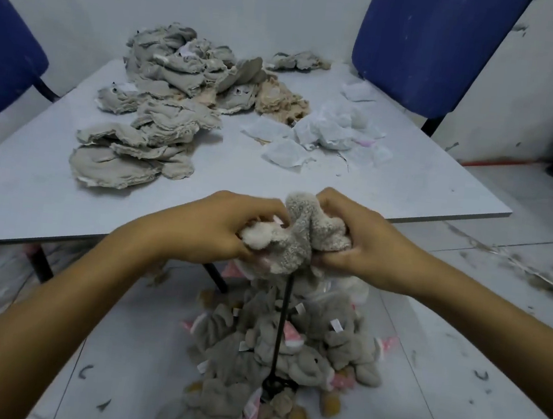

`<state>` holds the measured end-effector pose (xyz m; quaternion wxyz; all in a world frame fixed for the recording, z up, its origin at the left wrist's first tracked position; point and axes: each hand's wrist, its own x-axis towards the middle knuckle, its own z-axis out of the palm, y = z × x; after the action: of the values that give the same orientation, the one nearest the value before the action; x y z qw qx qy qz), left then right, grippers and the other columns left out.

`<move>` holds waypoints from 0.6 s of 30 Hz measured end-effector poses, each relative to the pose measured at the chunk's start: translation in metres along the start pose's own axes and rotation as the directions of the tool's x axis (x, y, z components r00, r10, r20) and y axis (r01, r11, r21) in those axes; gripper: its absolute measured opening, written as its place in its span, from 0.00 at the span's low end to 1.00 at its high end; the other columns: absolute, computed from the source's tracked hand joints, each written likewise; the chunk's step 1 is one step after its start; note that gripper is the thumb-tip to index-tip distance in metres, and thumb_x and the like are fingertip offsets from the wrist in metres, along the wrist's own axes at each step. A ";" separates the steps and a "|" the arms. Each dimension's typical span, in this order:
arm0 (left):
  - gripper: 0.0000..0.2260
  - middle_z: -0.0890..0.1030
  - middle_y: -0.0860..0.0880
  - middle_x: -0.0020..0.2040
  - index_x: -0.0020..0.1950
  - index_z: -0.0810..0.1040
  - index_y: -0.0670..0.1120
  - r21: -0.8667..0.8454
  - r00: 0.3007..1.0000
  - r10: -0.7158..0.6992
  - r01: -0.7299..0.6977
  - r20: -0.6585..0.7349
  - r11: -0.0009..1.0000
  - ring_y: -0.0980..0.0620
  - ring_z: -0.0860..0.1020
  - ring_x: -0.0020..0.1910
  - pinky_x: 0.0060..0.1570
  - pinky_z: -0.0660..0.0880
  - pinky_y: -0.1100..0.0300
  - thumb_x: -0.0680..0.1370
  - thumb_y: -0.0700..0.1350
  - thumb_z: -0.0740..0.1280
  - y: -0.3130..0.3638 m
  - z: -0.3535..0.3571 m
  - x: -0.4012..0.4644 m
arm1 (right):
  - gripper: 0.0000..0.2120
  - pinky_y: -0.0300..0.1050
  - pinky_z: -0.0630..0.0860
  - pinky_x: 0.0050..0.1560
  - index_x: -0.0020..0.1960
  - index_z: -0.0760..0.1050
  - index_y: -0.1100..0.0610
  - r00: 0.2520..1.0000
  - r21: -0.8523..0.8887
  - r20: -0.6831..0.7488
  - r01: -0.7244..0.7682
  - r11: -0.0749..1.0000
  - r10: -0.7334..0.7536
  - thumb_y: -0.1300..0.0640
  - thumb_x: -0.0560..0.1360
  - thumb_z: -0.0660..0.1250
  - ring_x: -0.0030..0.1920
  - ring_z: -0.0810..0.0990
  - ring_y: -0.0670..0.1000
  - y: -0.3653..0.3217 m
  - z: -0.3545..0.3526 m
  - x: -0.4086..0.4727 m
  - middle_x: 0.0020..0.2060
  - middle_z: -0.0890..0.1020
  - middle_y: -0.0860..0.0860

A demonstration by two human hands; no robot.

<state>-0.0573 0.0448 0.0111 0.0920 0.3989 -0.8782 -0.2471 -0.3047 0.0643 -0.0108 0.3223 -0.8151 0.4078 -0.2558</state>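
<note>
Even, cool, soft light; wide-angle bending at edges.

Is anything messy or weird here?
Yes. A heap of grey plush toys lies on the floor under the left hand and right hand, which grip a fuzzy toy skin. Grey fluff is scattered beside the table.

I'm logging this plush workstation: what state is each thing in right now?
plush piece: bunched, gripped from both sides over the rod's top.
left hand: fingers curled into the plush piece.
right hand: fingers curled into the plush piece.
black rod: upright, rising out of the floor pile.
floor pile: grey plush pieces, loosely heaped.
grey skins: flat, stacked on the table.
white fabric pieces: crumpled, scattered on the table.
</note>
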 end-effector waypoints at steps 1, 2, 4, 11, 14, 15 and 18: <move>0.20 0.80 0.61 0.54 0.59 0.75 0.61 -0.134 0.999 0.000 -0.004 -0.033 0.991 0.64 0.77 0.55 0.50 0.74 0.67 0.71 0.51 0.77 0.003 -0.003 -0.002 | 0.27 0.43 0.76 0.46 0.59 0.68 0.41 1.000 0.062 -0.004 -0.012 0.998 0.012 0.59 0.70 0.78 0.46 0.80 0.47 0.000 -0.002 0.000 0.49 0.80 0.46; 0.22 0.80 0.60 0.55 0.61 0.74 0.63 -0.261 0.998 -0.006 -0.012 -0.068 0.965 0.61 0.77 0.57 0.52 0.75 0.65 0.69 0.56 0.76 0.006 -0.004 -0.003 | 0.31 0.43 0.78 0.47 0.64 0.67 0.41 1.000 0.122 0.000 -0.024 0.992 0.025 0.56 0.69 0.79 0.47 0.82 0.49 0.000 -0.006 0.000 0.50 0.81 0.49; 0.22 0.81 0.54 0.53 0.62 0.76 0.58 -0.397 0.992 -0.005 -0.045 -0.124 0.917 0.55 0.79 0.55 0.51 0.78 0.57 0.69 0.58 0.75 0.011 -0.003 -0.001 | 0.35 0.43 0.80 0.47 0.68 0.66 0.41 0.998 0.248 0.024 -0.059 0.967 0.055 0.54 0.68 0.80 0.47 0.83 0.52 -0.001 -0.016 0.000 0.49 0.82 0.53; 0.08 0.80 0.58 0.37 0.41 0.76 0.57 0.062 0.997 0.004 -0.008 0.073 0.998 0.61 0.77 0.40 0.41 0.72 0.59 0.74 0.49 0.75 0.011 0.008 0.003 | 0.25 0.41 0.80 0.43 0.61 0.78 0.48 0.986 0.392 -0.156 0.017 0.920 0.049 0.69 0.70 0.75 0.42 0.81 0.47 -0.002 -0.025 0.007 0.41 0.83 0.47; 0.11 0.79 0.58 0.44 0.48 0.73 0.63 -0.077 0.999 -0.031 0.030 -0.023 0.997 0.59 0.77 0.46 0.45 0.74 0.58 0.73 0.54 0.74 0.010 0.014 -0.002 | 0.24 0.40 0.79 0.41 0.62 0.77 0.47 0.977 0.333 -0.213 0.098 0.938 -0.027 0.66 0.71 0.75 0.39 0.79 0.47 -0.009 -0.023 0.006 0.41 0.81 0.46; 0.15 0.79 0.57 0.49 0.55 0.73 0.62 -0.170 0.998 -0.032 0.022 -0.058 0.985 0.57 0.77 0.48 0.48 0.76 0.56 0.72 0.57 0.74 0.011 0.014 -0.002 | 0.24 0.42 0.79 0.40 0.62 0.76 0.47 0.970 0.293 -0.238 0.126 0.948 -0.055 0.65 0.71 0.76 0.39 0.79 0.49 -0.011 -0.022 0.005 0.43 0.81 0.47; 0.25 0.78 0.51 0.57 0.62 0.70 0.58 -0.410 0.996 -0.003 -0.032 -0.084 0.912 0.52 0.78 0.57 0.53 0.78 0.53 0.70 0.63 0.72 0.018 0.009 -0.001 | 0.28 0.52 0.77 0.41 0.65 0.73 0.48 0.941 0.267 -0.326 0.185 0.946 -0.091 0.65 0.70 0.77 0.41 0.77 0.61 -0.016 -0.016 0.005 0.42 0.78 0.59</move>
<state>-0.0718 0.0588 0.0121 0.2119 0.3740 -0.8052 -0.4086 -0.3048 0.0625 0.0127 0.3529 -0.7347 0.3519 -0.4602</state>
